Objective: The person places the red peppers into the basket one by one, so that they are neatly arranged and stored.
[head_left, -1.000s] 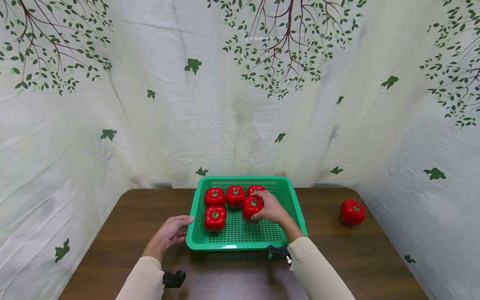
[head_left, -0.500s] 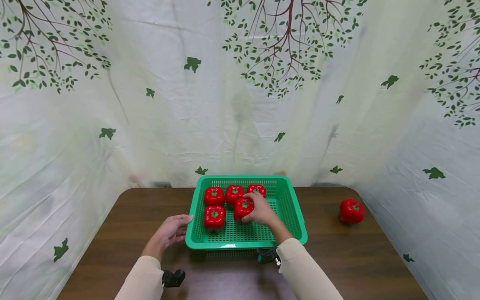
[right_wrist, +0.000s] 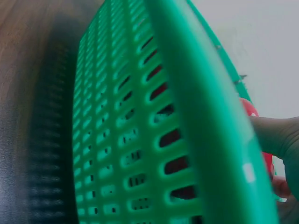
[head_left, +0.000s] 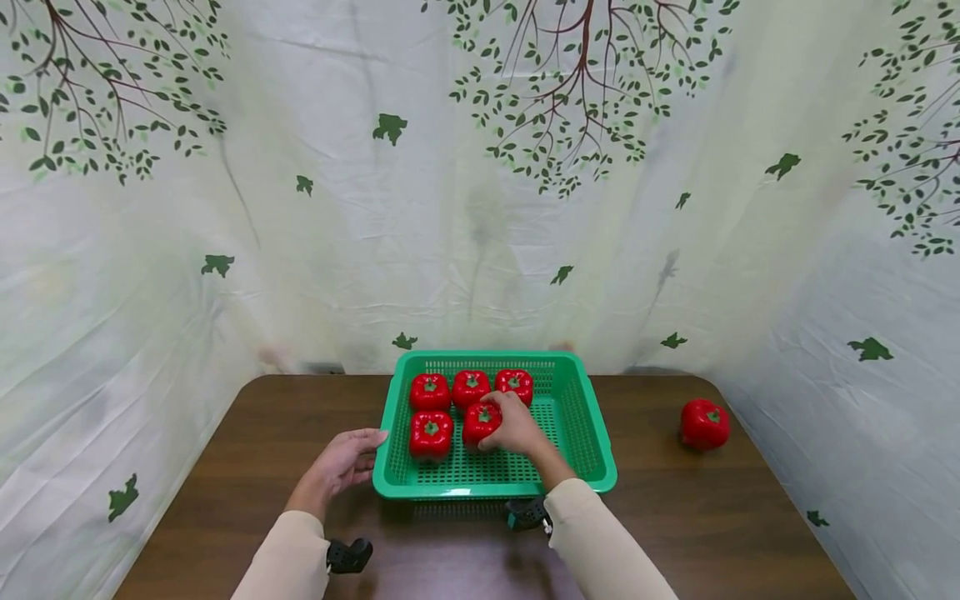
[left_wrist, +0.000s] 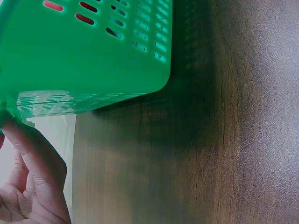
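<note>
My right hand [head_left: 517,427] grips a red bell pepper [head_left: 480,423] with a green stem top, inside a green plastic basket [head_left: 517,482]. The thumb is on its near side and the fingers curl over its far side. To its left sits another bell pepper [head_left: 431,436]. Behind them is a row of three: left [head_left: 430,392], middle [head_left: 471,387] and right [head_left: 515,382]. At the basket's left rim my left hand [head_left: 347,462] pinches the edge; its bent finger [left_wrist: 39,172] reaches the rim in the left wrist view. The basket wall [right_wrist: 126,116] hides most of the held pepper in the right wrist view.
A separate red bell pepper [head_left: 705,425] stands on the brown wooden table [head_left: 652,500] near its right edge. A pale curtain [head_left: 337,250] printed with trees and leaves hangs behind the table and along both sides. Black wrist cameras [head_left: 349,556] hang below the sleeves.
My right hand has moved left inside the basket with the held bell pepper, closer to the front-left one. The back-right pepper shows more fully. My left hand stays at the rim.
</note>
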`<state>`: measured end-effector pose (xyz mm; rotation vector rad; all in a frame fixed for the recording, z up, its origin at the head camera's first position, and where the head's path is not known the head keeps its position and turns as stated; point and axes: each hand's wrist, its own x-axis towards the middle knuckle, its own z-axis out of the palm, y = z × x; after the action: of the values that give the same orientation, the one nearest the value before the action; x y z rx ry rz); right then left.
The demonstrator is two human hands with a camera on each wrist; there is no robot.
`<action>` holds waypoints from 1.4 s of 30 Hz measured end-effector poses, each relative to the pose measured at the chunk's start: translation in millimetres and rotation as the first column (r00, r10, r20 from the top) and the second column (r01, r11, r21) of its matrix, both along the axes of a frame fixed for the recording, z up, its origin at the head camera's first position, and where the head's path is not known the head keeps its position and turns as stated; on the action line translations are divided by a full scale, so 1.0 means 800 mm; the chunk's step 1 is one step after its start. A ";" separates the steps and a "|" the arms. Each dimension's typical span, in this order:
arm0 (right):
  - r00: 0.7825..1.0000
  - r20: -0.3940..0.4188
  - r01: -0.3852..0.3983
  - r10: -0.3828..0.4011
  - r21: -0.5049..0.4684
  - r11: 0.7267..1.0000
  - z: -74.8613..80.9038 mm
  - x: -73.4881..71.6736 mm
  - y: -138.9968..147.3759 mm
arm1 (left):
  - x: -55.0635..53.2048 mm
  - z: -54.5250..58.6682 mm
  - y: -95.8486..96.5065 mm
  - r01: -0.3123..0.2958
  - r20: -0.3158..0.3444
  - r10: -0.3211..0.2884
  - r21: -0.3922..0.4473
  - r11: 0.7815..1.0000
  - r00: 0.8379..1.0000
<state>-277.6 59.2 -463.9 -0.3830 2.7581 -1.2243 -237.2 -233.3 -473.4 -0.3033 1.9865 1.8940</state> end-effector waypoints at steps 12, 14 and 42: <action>1.000 -0.008 -0.010 0.010 0.018 1.000 -0.017 0.001 -0.008 | -0.002 0.000 0.001 -0.002 0.002 0.002 0.012 1.000 1.000; 1.000 -0.008 -0.019 0.019 0.011 1.000 -0.017 0.002 -0.010 | -0.002 0.000 0.001 -0.011 0.008 0.011 0.032 0.999 1.000; 0.998 -0.009 -0.060 0.060 0.026 0.998 -0.004 0.010 -0.010 | 0.000 -0.001 0.001 -0.026 0.003 0.026 0.011 1.000 1.000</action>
<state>-269.6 51.4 -467.2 -0.4666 2.7459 -1.1759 -236.8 -232.6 -473.9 -0.3304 1.9794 1.9187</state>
